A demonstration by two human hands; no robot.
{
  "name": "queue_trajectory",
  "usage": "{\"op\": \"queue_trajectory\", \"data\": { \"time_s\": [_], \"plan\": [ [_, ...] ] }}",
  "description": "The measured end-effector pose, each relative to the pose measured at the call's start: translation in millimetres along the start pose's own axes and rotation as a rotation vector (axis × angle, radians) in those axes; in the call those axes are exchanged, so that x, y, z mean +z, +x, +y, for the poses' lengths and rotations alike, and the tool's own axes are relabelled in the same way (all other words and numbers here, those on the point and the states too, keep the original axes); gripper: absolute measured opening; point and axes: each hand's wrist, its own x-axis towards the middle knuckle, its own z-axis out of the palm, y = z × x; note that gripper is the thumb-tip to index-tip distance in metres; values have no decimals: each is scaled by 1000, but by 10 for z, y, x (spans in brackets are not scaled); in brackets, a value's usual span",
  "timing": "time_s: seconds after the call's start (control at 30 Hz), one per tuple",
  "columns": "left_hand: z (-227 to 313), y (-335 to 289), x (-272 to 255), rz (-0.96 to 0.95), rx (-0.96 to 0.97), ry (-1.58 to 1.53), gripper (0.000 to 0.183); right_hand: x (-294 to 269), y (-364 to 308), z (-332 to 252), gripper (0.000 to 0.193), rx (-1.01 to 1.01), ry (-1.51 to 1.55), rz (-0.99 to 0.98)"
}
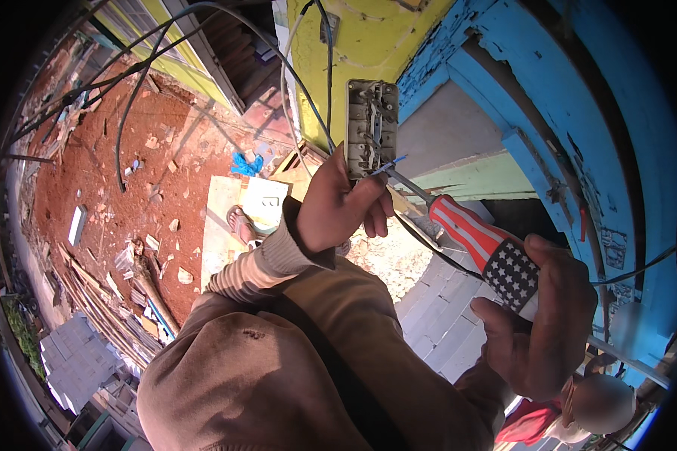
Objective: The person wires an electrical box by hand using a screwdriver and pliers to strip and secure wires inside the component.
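My left hand (337, 204) is closed around the lower end of a grey electrical socket strip (359, 120), its inner side with metal contacts turned up. A short piece of blue wire (393, 162) sticks out by my left fingertips; whether they pinch it I cannot tell. My right hand (547, 323) grips a screwdriver (468, 234) with a red and white striped, starred handle. Its shaft points up and left to the near end of the socket strip. The tip is hidden beside the wire and my left fingers.
Black cables (308, 90) hang across the top left, near a yellow wall (365, 45). A peeling blue wooden frame (564, 135) stands at right. Below lie rubble on red soil (180, 195), wood sticks, grey blocks (79, 349) and a board under my sandalled foot. Another person (530, 421) is at lower right.
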Motion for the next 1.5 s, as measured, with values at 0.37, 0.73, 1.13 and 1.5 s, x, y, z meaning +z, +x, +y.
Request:
{"op": "queue_trajectory", "data": {
  "time_s": [0.37, 0.73, 1.13, 1.5],
  "plan": [
    [-111, 47, -24, -10, -33, -2, 15, 58, 272, 216, 62, 67, -268, -8],
    [-260, 126, -108, 82, 45, 1, 14, 231, 614, 284, 59, -76, -256, 26],
    [-301, 147, -144, 105, -71, -49, 19, 238, 720, 283, 55, -105, -211, -7],
    [-318, 157, -108, 58, -77, -8, 20, 279, 781, 268, 51, -114, -186, -11]
  ]
}}
